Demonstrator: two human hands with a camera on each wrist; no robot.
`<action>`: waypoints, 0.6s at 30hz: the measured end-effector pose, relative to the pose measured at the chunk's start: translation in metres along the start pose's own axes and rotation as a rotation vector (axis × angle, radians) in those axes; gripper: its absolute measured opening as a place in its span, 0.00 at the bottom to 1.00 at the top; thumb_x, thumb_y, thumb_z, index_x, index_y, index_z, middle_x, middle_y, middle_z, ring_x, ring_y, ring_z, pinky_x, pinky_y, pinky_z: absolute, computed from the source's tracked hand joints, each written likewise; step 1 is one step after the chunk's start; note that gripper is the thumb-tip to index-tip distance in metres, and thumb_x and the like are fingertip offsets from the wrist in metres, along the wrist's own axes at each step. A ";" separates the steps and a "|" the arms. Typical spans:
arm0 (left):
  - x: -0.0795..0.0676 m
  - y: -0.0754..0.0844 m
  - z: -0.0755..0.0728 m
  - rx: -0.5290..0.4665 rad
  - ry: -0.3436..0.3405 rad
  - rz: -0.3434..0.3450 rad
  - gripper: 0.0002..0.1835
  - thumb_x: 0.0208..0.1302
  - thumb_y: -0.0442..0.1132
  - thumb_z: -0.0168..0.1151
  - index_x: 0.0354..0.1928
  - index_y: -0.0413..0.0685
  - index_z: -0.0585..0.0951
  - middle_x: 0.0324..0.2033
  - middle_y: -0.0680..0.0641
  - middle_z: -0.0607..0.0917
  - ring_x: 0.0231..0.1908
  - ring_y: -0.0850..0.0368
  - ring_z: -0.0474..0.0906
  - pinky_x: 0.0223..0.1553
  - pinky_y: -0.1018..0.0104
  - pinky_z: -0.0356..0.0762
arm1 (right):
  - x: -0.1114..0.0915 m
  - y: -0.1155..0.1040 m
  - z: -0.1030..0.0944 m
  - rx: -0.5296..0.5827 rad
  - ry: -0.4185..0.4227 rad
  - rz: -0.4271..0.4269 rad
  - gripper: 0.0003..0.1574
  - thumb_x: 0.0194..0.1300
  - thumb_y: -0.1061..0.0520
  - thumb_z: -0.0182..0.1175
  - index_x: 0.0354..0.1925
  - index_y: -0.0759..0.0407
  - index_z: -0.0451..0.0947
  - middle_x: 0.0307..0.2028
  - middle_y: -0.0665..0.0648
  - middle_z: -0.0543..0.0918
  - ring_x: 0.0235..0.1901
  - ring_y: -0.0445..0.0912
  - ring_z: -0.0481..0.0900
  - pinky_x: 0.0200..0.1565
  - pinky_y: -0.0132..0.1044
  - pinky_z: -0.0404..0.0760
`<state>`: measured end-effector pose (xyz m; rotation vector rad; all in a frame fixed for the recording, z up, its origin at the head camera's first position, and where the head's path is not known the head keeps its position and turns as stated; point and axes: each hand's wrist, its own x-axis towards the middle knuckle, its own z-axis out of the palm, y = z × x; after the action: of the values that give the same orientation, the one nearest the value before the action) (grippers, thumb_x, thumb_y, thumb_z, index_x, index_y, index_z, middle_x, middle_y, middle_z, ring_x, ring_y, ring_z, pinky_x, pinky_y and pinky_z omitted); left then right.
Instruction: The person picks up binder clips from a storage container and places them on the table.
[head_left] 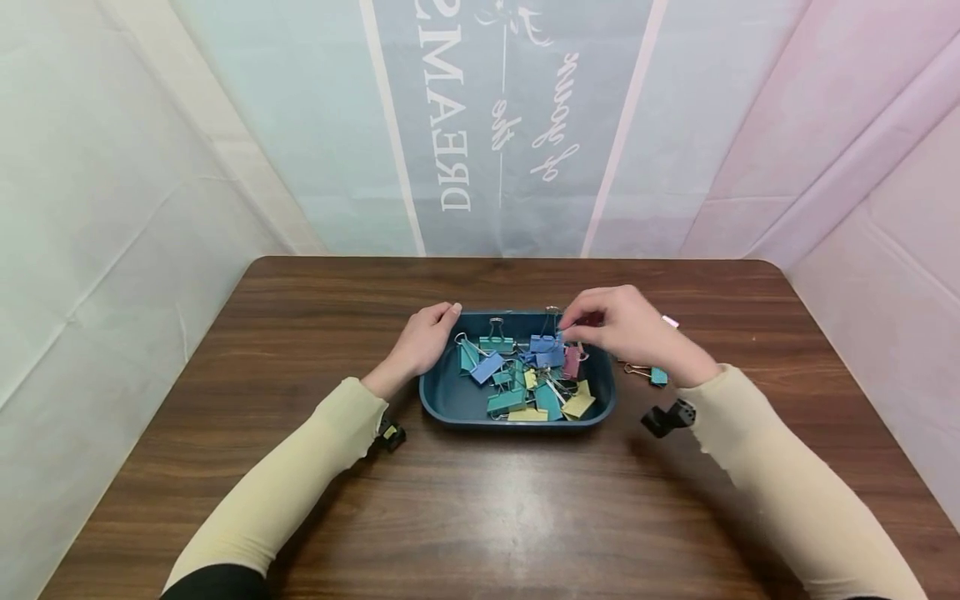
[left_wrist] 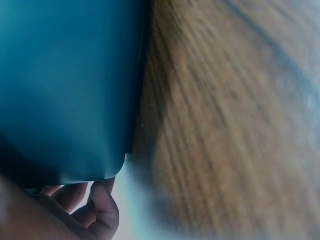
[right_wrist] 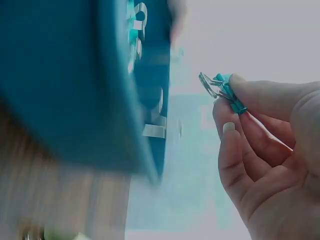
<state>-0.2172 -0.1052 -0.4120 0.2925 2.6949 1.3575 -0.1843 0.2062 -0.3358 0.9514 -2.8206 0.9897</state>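
A dark blue tray (head_left: 457, 408) on the wooden table holds a pile of binder clips in teal, blue, yellow and pink. My left hand (head_left: 427, 337) grips the tray's far left corner, thumb over the rim; in the left wrist view its fingers (left_wrist: 104, 205) curl at the tray's end. Over the tray's far right side is my right hand (head_left: 622, 323). It pinches a small teal binder clip (right_wrist: 231, 95) between thumb and fingers, its wire handles pointing away from the palm. Below that hand lie blue clips (head_left: 547, 350) and a pink clip (head_left: 572, 362).
To the right of the tray, a teal binder clip (head_left: 658, 377) lies on the table (head_left: 495, 517). A pink piece (head_left: 670, 322) shows partly behind the right hand. A printed curtain (head_left: 502, 225) hangs behind the table's far edge.
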 end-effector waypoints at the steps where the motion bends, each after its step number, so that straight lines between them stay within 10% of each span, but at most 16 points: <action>1: 0.000 0.000 0.000 0.001 0.003 -0.001 0.26 0.79 0.56 0.41 0.30 0.44 0.75 0.24 0.44 0.69 0.27 0.47 0.68 0.30 0.59 0.64 | -0.004 0.005 -0.005 -0.016 0.015 0.032 0.03 0.63 0.58 0.70 0.37 0.50 0.87 0.36 0.44 0.85 0.29 0.42 0.77 0.31 0.37 0.76; 18: -0.002 0.001 -0.001 -0.002 -0.006 -0.005 0.26 0.79 0.57 0.41 0.31 0.45 0.76 0.24 0.44 0.69 0.27 0.46 0.69 0.30 0.60 0.64 | -0.053 0.091 -0.042 -0.134 0.121 0.419 0.08 0.68 0.56 0.64 0.42 0.58 0.85 0.36 0.58 0.87 0.32 0.49 0.81 0.31 0.39 0.76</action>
<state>-0.2157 -0.1055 -0.4111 0.2895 2.6873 1.3552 -0.1981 0.3150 -0.3644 0.2793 -2.9939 0.8302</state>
